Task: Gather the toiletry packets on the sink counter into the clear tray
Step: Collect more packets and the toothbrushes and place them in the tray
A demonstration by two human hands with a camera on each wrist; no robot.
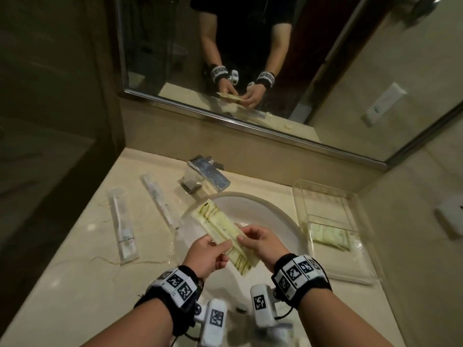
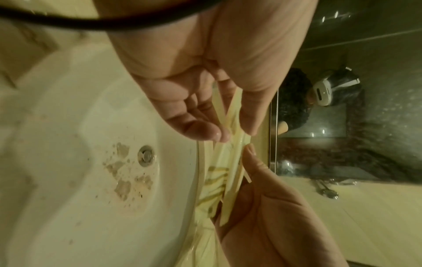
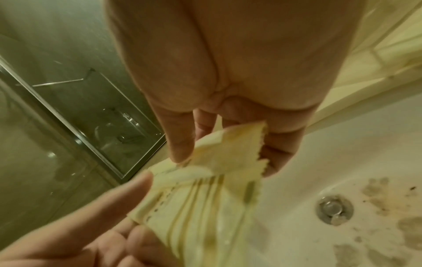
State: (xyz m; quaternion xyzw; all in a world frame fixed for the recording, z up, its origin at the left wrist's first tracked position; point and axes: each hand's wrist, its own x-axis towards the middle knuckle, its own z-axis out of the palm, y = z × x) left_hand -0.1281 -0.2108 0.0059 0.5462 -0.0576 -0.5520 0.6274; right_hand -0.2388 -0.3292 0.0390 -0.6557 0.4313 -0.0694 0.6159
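A pale marble counter (image 1: 82, 276) carries two long clear-wrapped packets (image 1: 123, 225) (image 1: 160, 200), a chrome faucet (image 1: 208, 175) and a clear tray (image 1: 333, 204).

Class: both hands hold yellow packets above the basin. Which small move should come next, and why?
Probably carry the yellow packets, held by left hand and right hand, rightward into the clear tray, which already holds similar packets.

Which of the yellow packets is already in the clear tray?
The packet lying flat at the near end of the tray, right of the sink. The other yellow packets are held in both hands over the basin.
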